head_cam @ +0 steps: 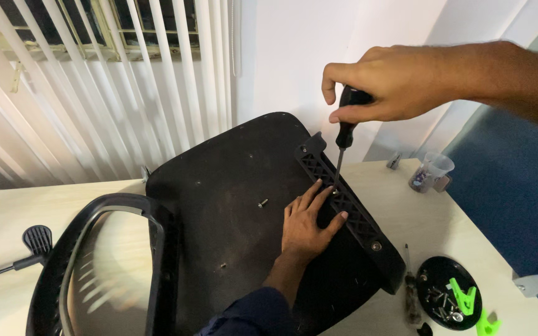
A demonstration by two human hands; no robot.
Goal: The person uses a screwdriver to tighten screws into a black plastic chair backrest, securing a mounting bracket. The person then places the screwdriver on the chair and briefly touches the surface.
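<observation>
White blinds [94, 81] and a pale wall stand behind a cream tabletop [7, 211]. A black chair seat [231, 205] lies upside down on it, with a mesh chair back [104, 267] at its near left. A black ribbed bracket [350, 214] runs along the seat's right edge. The left hand [306, 227] lies flat, fingers spread, pressing on the bracket. The right hand [384, 84] is closed around a screwdriver [344, 140], held upright with its tip on the bracket. A round black dish [449, 298] of screws sits near the right edge.
</observation>
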